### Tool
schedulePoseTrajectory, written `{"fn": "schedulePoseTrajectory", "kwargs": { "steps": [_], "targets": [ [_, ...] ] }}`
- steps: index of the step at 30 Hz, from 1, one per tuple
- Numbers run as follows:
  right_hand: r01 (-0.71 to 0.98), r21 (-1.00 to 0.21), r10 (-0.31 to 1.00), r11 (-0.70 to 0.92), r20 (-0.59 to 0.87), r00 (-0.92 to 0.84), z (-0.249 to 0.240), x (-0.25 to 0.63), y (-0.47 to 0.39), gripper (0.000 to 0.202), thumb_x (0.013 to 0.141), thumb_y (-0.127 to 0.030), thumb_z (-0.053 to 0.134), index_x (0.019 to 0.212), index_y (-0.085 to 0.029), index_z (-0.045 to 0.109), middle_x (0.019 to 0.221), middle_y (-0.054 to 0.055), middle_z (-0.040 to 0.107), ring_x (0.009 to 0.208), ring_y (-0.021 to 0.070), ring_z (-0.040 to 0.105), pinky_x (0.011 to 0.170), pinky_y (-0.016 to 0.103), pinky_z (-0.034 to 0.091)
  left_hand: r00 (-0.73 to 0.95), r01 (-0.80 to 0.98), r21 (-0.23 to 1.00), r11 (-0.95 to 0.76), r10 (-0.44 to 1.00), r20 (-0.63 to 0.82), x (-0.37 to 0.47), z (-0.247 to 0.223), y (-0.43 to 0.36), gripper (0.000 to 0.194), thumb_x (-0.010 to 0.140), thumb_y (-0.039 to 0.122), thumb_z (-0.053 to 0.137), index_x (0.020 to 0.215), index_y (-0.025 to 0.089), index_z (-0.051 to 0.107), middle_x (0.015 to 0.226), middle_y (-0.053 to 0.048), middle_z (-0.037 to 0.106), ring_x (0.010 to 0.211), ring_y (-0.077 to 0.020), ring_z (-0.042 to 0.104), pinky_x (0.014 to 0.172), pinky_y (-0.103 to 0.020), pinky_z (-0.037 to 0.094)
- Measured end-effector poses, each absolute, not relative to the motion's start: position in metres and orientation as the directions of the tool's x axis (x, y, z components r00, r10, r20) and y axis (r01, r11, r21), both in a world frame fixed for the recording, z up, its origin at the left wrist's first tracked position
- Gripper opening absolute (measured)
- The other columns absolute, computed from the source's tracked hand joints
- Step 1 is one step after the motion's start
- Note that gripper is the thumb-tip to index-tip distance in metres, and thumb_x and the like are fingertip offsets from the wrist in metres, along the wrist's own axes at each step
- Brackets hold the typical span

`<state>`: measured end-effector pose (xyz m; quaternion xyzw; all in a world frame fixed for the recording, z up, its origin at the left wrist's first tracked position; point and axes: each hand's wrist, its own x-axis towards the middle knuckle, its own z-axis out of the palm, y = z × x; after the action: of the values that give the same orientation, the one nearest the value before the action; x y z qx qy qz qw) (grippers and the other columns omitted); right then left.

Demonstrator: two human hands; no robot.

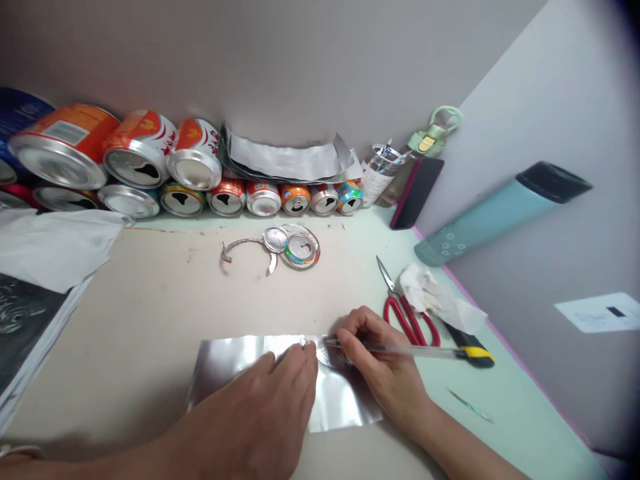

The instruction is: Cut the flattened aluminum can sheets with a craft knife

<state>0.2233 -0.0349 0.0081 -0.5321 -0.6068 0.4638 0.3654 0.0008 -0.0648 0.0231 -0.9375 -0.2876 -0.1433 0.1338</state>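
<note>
A shiny aluminium sheet point(225, 360) lies flat on the beige board in front of me. My left hand point(273, 393) rests on top of it, palm down, fingers stretched out and pressing the metal near its far edge. A clear-barrelled pen point(415, 349) is pinched in my right hand point(383, 367), with its tip touching the sheet just right of my left fingertips. Faint marks show in the metal there. My left palm hides part of the sheet.
Red-handled scissors point(411, 320), crumpled tissue point(435, 293) and a yellow-black cutter point(477, 355) lie at right. A teal bottle point(480, 220) stands behind them. Cut can tops point(295, 247) lie ahead. Stacked cans point(190, 163) and curved metal sheets point(290, 159) line the wall.
</note>
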Motion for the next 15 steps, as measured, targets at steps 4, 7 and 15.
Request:
{"fn": "schedulePoseTrajectory", "kwargs": {
  "steps": [4, 7, 15],
  "targets": [
    [0.351, -0.936, 0.983, 0.031, -0.035, -0.181, 0.0053, 0.2238, -0.0347, 0.027, 0.097, -0.035, 0.061, 0.074, -0.022, 0.053, 0.068, -0.001, 0.056, 0.062, 0.0157, 0.048, 0.056, 0.029, 0.038, 0.785, 0.587, -0.158, -0.794, 0.511, 0.351, 0.0016, 0.022, -0.0672, 0.04, 0.099, 0.011, 0.039, 0.121, 0.011, 0.073, 0.12, -0.01, 0.075, 0.107, -0.0194, 0.065, 0.09, -0.033, 0.044],
    [0.353, -0.935, 0.982, 0.037, -0.03, -0.184, 0.0055, 0.2234, -0.034, 0.026, 0.096, -0.033, 0.062, 0.075, -0.022, 0.053, 0.068, -0.002, 0.055, 0.061, 0.0147, 0.046, 0.055, 0.028, 0.037, 0.784, 0.588, -0.153, -0.795, 0.512, 0.353, 0.0002, 0.0214, -0.0681, 0.04, 0.098, 0.012, 0.04, 0.122, 0.011, 0.072, 0.122, -0.01, 0.075, 0.108, -0.0196, 0.064, 0.091, -0.033, 0.043],
    [0.352, -0.929, 0.962, 0.112, 0.013, -0.272, 0.0089, 0.2254, -0.0359, 0.028, 0.103, -0.031, 0.055, 0.077, -0.022, 0.049, 0.071, -0.003, 0.05, 0.064, 0.0142, 0.043, 0.057, 0.028, 0.034, 0.802, 0.579, -0.201, -0.79, 0.507, 0.317, 0.0009, 0.0194, -0.0683, 0.04, 0.096, 0.012, 0.043, 0.123, 0.014, 0.072, 0.123, -0.009, 0.074, 0.107, -0.019, 0.064, 0.09, -0.034, 0.044]
  ]
}}
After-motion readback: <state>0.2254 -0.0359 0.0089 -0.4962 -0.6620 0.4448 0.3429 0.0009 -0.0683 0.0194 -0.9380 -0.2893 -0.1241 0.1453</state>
